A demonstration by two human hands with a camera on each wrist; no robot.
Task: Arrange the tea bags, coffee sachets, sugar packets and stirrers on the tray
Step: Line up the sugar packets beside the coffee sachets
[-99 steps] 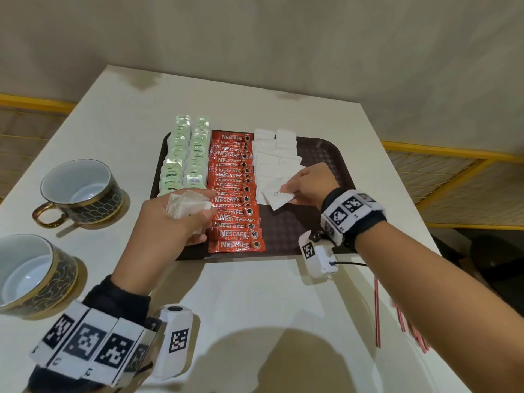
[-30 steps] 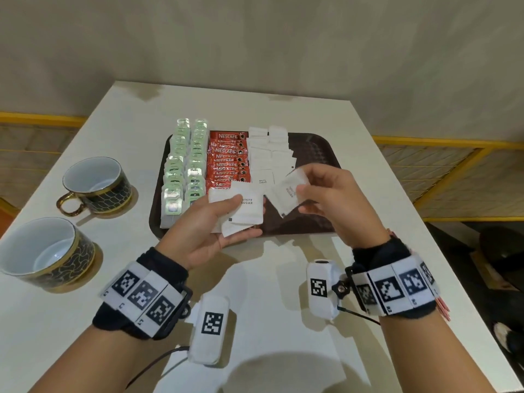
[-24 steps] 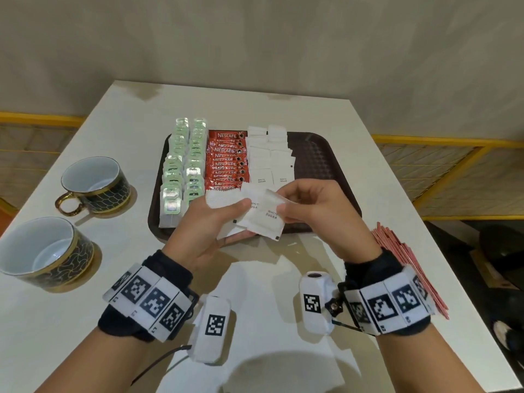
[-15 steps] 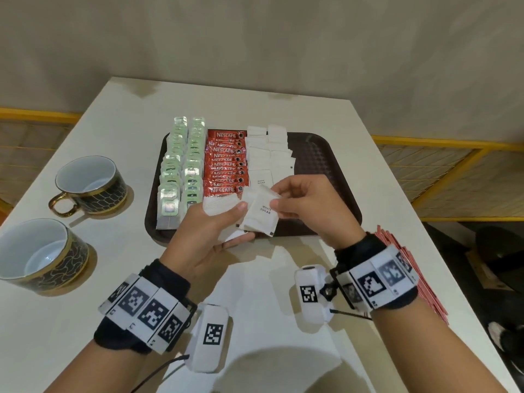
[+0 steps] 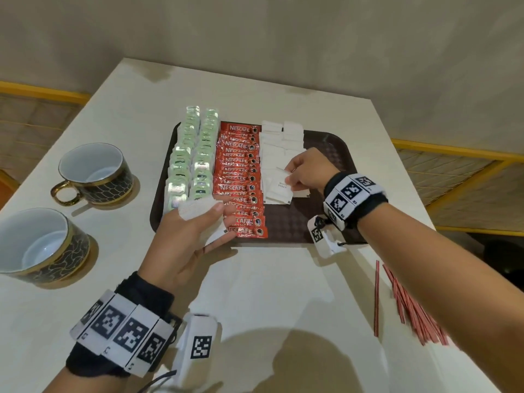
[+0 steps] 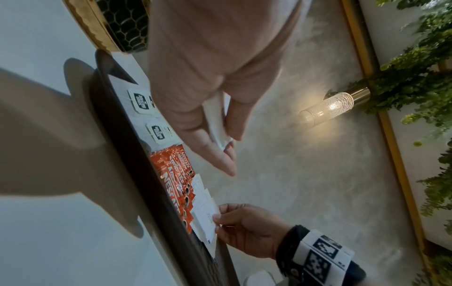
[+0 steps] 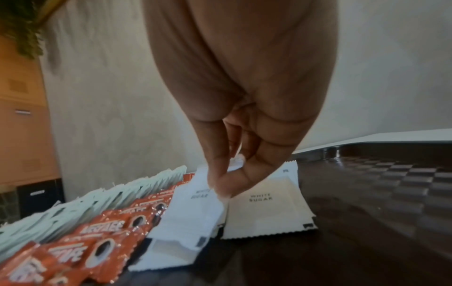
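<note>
Your left hand (image 5: 184, 239), nearest you, grips a spare stack of white paper sugar packets (image 5: 195, 209) over the dark brown plastic tray (image 5: 326, 143). Farther in, your right hand (image 5: 307, 173) pinches one white sugar packet (image 5: 279, 185) onto its column; releasing carelessly could nudge the red coffee sachets (image 5: 239, 177) askew.

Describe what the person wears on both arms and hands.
The hands, left and right, are bare. Each wrist has a black cuff ringed by white tiles with black square codes, plus a white coded camera block on a thin black cable.
</note>
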